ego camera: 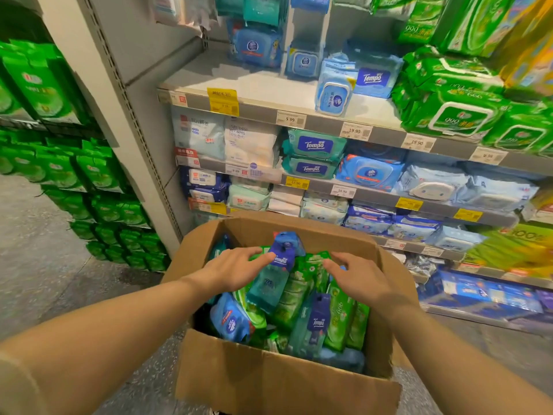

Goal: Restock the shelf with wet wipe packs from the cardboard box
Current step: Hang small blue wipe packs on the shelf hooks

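Note:
An open cardboard box (pixel 287 381) stands on the floor before the shelf, full of green, teal and blue wet wipe packs. A teal Tempo pack (pixel 273 277) with a dark blue top sticks up among them. My left hand (pixel 236 268) reaches into the box, fingers spread and touching that pack's left side. To the pack's right, my right hand (pixel 362 277) hovers over the green packs (pixel 338 322) with fingers loosely spread, holding nothing. The shelf (pixel 269 85) above has a bare stretch at its left.
Shelves hold blue Tempo packs (pixel 374 77), green 999 packs (pixel 457 115) and pale packs lower down, with price tags along the edges. A stack of green packages (pixel 98 187) fills the left display. Grey floor lies to the left of the box.

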